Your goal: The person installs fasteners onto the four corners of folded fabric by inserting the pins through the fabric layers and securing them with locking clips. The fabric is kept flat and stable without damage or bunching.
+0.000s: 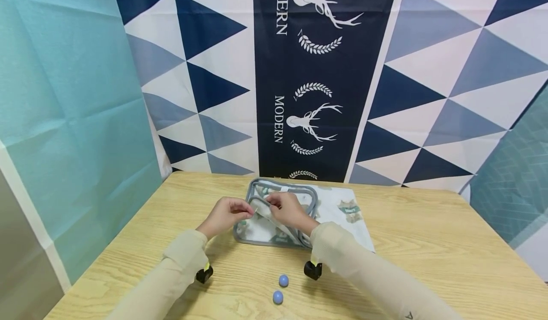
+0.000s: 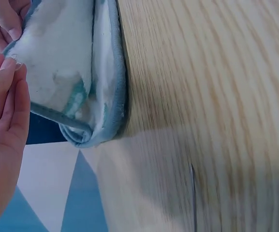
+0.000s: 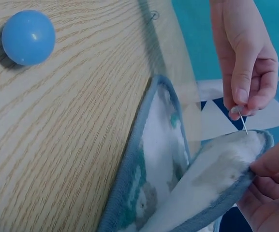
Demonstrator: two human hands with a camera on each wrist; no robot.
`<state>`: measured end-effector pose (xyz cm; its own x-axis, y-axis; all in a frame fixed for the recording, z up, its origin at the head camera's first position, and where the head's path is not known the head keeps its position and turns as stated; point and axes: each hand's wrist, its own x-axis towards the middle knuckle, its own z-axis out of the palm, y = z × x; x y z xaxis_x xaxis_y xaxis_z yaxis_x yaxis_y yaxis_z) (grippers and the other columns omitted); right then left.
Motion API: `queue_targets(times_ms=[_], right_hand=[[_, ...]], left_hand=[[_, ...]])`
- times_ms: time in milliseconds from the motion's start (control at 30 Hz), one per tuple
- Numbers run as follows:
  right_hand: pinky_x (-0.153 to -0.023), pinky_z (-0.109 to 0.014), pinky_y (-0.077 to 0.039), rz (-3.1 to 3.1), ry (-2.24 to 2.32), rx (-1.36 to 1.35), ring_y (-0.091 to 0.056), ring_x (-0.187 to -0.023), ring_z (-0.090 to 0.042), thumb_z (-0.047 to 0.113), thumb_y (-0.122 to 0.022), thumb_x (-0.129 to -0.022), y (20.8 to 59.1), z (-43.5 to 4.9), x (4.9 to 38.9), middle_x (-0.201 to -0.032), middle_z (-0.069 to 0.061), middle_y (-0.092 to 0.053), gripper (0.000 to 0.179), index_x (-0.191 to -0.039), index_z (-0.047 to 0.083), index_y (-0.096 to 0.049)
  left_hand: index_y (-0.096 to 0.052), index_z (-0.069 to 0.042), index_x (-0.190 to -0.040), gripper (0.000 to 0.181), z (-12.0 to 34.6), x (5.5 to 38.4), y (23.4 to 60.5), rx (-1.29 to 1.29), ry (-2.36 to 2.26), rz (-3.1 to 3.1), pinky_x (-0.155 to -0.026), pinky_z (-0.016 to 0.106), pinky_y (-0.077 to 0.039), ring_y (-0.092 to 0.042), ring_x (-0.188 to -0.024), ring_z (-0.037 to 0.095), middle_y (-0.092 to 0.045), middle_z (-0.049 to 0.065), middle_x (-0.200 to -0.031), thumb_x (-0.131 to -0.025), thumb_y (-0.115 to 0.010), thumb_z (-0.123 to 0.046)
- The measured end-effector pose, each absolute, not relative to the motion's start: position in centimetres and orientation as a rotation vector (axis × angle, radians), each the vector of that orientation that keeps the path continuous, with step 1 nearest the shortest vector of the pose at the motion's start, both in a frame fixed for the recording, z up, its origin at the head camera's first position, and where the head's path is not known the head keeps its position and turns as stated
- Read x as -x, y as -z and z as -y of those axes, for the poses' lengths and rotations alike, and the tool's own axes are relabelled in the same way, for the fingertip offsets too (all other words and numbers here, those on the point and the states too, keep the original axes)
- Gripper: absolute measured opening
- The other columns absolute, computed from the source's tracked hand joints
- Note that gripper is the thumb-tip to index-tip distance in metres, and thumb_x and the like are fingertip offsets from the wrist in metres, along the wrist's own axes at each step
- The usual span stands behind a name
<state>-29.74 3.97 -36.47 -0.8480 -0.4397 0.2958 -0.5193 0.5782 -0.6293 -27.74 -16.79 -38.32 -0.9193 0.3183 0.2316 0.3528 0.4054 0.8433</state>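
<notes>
Grey-trimmed cloth (image 3: 204,179) is pinched in the right fingers (image 3: 271,163), a thin pin (image 3: 243,122) in the left fingers (image 3: 242,87).

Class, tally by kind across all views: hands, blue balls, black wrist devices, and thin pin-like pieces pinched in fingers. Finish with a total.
Hands (left hand, right hand): 2
Blue balls: 2
Black wrist devices: 2
Thin pin-like piece: 1
Total: 7
</notes>
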Motion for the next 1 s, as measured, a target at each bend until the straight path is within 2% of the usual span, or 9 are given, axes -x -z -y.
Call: queue_targets(times_ms=[167,367,467,567,633,700,833,1000], right_hand=[[-0.073,-0.027,-0.056,2.682,-1.132,-0.836,-0.066,-0.081,-0.019,-0.004,-0.056,-0.085,36.4,-4.0,29.6,-0.09,-0.013,-0.072,0.025,-0.106,-0.001,-0.071],[-0.072,-0.028,-0.056,2.673,-1.145,-0.855,-0.067,-0.08,-0.02,-0.004,-0.056,-0.085,36.3,-4.0,29.3,-0.087,-0.012,-0.072,0.024,-0.105,0.0,-0.071],[-0.07,-0.026,-0.055,2.679,-1.148,-0.865,-0.067,-0.079,-0.019,-0.004,-0.057,-0.086,36.3,-3.9,29.2,-0.087,-0.011,-0.072,0.023,-0.103,0.001,-0.072],[-0.069,-0.023,-0.054,2.683,-1.145,-0.891,-0.066,-0.078,-0.016,-0.004,-0.057,-0.086,36.2,-3.8,29.1,-0.087,-0.011,-0.072,0.023,-0.102,0.002,-0.072],[-0.069,-0.022,-0.054,2.683,-1.136,-0.916,-0.065,-0.078,-0.016,-0.004,-0.057,-0.086,36.2,-3.9,29.1,-0.087,-0.011,-0.072,0.022,-0.101,0.002,-0.072],[-0.069,-0.021,-0.054,2.676,-1.137,-0.935,-0.066,-0.078,-0.016,-0.004,-0.057,-0.086,36.2,-3.9,29.0,-0.088,-0.011,-0.072,0.022,-0.101,0.002,-0.072],[-0.07,-0.02,-0.055,2.652,-1.147,-0.946,-0.068,-0.081,-0.019,-0.003,-0.061,-0.086,36.2,-4.2,28.7,-0.091,-0.011,-0.073,0.02,-0.102,0.003,-0.072],[-0.072,-0.023,-0.057,2.6,-1.08,-0.923,-0.069,-0.082,-0.018,0.002,-0.071,-0.083,35.7,-5.0,27.6,-0.093,-0.01,-0.072,0.019,-0.102,0.004,-0.069]], left_hand=[[-0.072,0.001,-0.094,0.01,16.5,27.9,38.3,0.563,1.598,2.598,-0.076,0.016,-0.054,-0.068,-0.088,0.01,-0.073,0.017,-0.099,-0.086,-0.068,-0.003],[-0.07,-0.004,-0.093,0.011,15.7,28.1,38.5,0.399,1.589,2.578,-0.076,0.02,-0.054,-0.067,-0.086,0.01,-0.073,0.011,-0.095,-0.083,-0.073,-0.007],[-0.064,-0.005,-0.098,0.024,15.4,28.2,38.6,0.336,1.517,2.52,-0.081,0.027,-0.053,-0.065,-0.092,0.017,-0.069,0.009,-0.098,-0.079,-0.077,-0.008],[-0.059,-0.004,-0.112,0.039,15.2,28.3,38.7,0.377,1.415,2.472,-0.086,0.036,-0.05,-0.061,-0.104,0.025,-0.065,0.012,-0.11,-0.077,-0.078,-0.008],[-0.059,-0.004,-0.115,0.041,15.1,28.4,38.8,0.445,1.339,2.465,-0.088,0.04,-0.049,-0.059,-0.109,0.026,-0.063,0.012,-0.115,-0.079,-0.077,-0.007],[-0.062,-0.006,-0.111,0.034,15.0,28.4,38.8,0.493,1.292,2.473,-0.09,0.042,-0.049,-0.06,-0.109,0.025,-0.065,0.011,-0.113,-0.08,-0.075,-0.007],[-0.067,-0.009,-0.093,0.012,14.8,28.3,38.7,0.515,1.25,2.499,-0.086,0.04,-0.05,-0.063,-0.094,0.018,-0.071,0.006,-0.097,-0.082,-0.073,-0.006],[-0.068,-0.01,-0.086,0.01,14.6,28.1,38.8,0.525,1.229,2.501,-0.082,0.04,-0.052,-0.063,-0.086,0.012,-0.073,0.003,-0.09,-0.082,-0.071,-0.002]])
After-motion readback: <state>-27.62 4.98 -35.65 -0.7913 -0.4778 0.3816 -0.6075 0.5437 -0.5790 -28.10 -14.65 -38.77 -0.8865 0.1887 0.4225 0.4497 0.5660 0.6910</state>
